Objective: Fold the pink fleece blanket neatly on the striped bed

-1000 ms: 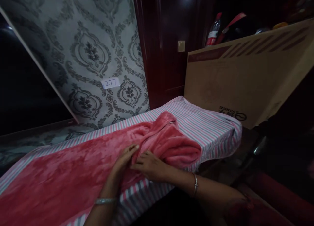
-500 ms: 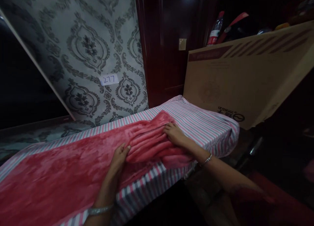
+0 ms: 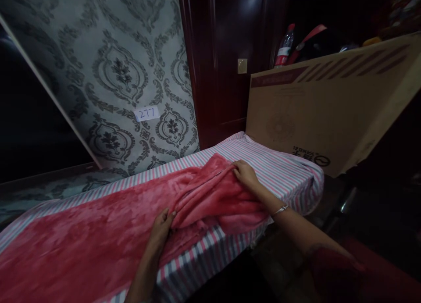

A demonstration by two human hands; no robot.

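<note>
Now drawn apart, the right hand nearer the cardboard box and the left hand farther from it are pinching the red blanket, stretching its folded edge between them.

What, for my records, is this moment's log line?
left hand: holding red plush fabric | right hand: gripping its edge | underneath: striped cloth

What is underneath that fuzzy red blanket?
A striped cloth shows beyond the red blanket and along its near edge, so it seems to run beneath. The blanket hides its middle; anything else under there is covered.
</note>
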